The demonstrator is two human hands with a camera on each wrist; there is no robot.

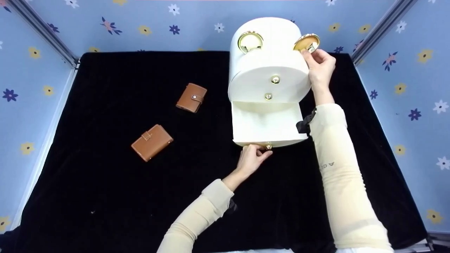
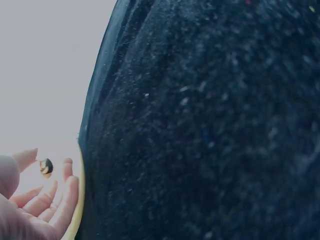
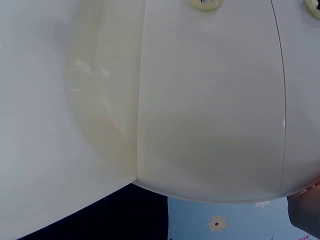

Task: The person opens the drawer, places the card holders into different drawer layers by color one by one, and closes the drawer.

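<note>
A white rounded jewelry box (image 1: 269, 59) has gold knobs and two round gold ear-like pieces on top. Its bottom drawer (image 1: 267, 124) is pulled out, and the inside looks bare white. My left hand (image 1: 250, 160) is at that drawer's front, its fingers loosely spread around the small gold knob (image 2: 46, 167); the left wrist view shows some space between fingers and knob. With thumb and fingers, my right hand (image 1: 321, 66) grips the right gold ear-like piece (image 1: 305, 43). Only a bit of that hand shows at the edge of the right wrist view.
Two brown leather card holders with snap straps, one (image 1: 192, 98) nearer the box and one (image 1: 152, 143) farther left, lie on the black cloth (image 1: 116, 196). Blue flowered panels (image 1: 168, 28) stand behind and at both sides. A left gold ear-like piece (image 1: 250, 41) sits on the box.
</note>
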